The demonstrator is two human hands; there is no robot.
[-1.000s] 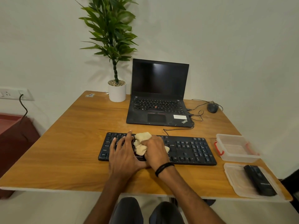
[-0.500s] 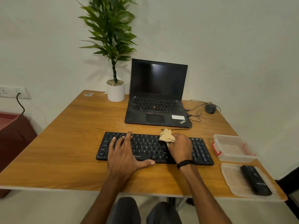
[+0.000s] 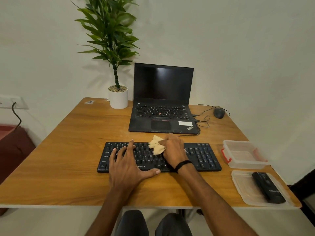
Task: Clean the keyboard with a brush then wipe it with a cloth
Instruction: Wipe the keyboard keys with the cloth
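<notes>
Back leftward since the earlier frame, the right hand (image 3: 173, 150) clutches a crumpled beige cloth (image 3: 156, 145) on the middle keys of a flat black keyboard (image 3: 202, 155) near the wooden table's (image 3: 68, 150) front edge, while the left hand (image 3: 126, 166) lies flat, steadying it; brushing seems done, wiping underway.

From where I stand, the laptop (image 3: 161, 116) carries a slanted "ThinkPad" badge on its near right corner; the white sticker (image 3: 185, 123) beside it is too blurred to read. The black keyboard (image 3: 201, 155) shows "RONICS" along its near edge, the start hidden under the left hand (image 3: 127, 167). Its keys read Ctrl, Shift, Caps Lock, Alt, G, H, J, K, B, N, M.
</notes>
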